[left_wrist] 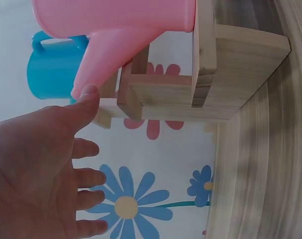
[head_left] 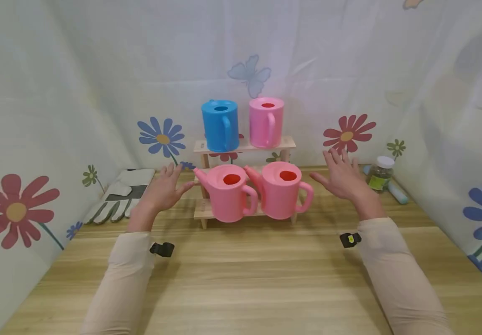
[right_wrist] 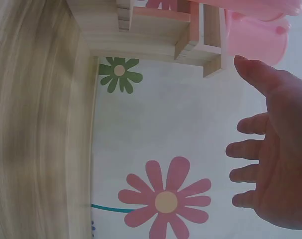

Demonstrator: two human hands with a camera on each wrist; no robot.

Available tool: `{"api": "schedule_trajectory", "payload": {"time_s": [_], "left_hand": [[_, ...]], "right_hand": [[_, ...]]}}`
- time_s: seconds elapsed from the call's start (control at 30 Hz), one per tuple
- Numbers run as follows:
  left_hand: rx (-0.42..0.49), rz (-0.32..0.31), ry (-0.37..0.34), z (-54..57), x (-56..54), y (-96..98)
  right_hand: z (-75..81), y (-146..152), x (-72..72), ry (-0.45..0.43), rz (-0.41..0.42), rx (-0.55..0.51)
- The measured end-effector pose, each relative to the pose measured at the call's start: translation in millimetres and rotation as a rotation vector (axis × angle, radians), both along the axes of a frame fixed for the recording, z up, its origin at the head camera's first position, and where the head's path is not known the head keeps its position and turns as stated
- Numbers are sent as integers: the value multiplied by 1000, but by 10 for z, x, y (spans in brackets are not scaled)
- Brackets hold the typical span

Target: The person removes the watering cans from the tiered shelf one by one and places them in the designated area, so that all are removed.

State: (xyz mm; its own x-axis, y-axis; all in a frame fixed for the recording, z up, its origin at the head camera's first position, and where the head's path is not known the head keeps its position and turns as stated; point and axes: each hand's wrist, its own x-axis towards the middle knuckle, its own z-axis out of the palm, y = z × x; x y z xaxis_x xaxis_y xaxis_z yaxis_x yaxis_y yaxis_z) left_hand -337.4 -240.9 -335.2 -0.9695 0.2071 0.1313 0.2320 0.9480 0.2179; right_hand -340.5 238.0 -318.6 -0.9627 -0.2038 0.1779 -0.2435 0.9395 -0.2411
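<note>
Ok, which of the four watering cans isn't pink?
The blue can, left on the upper shelf; the upper right can and both lower cans are pink.

No text is legible, jar label [head_left: 377,182] included.

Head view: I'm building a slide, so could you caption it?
Empty hands flank a tiered wooden stand holding one blue watering can and three pink watering cans.

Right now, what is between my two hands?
In the head view, the left pink watering can and the right pink watering can stand between your left hand and right hand, on the wooden stand.
</note>
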Motion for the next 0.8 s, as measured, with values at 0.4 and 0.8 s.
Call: {"api": "schedule_trajectory", "payload": {"time_s": [0.4, 0.8], "left_hand": [[186, -76, -52, -199, -167, 36], [759, -295, -227, -443, -295, 27]], "right_hand": [[104, -67, 136, -119, 190, -194], [177, -126, 263, -175, 304, -214]]}}
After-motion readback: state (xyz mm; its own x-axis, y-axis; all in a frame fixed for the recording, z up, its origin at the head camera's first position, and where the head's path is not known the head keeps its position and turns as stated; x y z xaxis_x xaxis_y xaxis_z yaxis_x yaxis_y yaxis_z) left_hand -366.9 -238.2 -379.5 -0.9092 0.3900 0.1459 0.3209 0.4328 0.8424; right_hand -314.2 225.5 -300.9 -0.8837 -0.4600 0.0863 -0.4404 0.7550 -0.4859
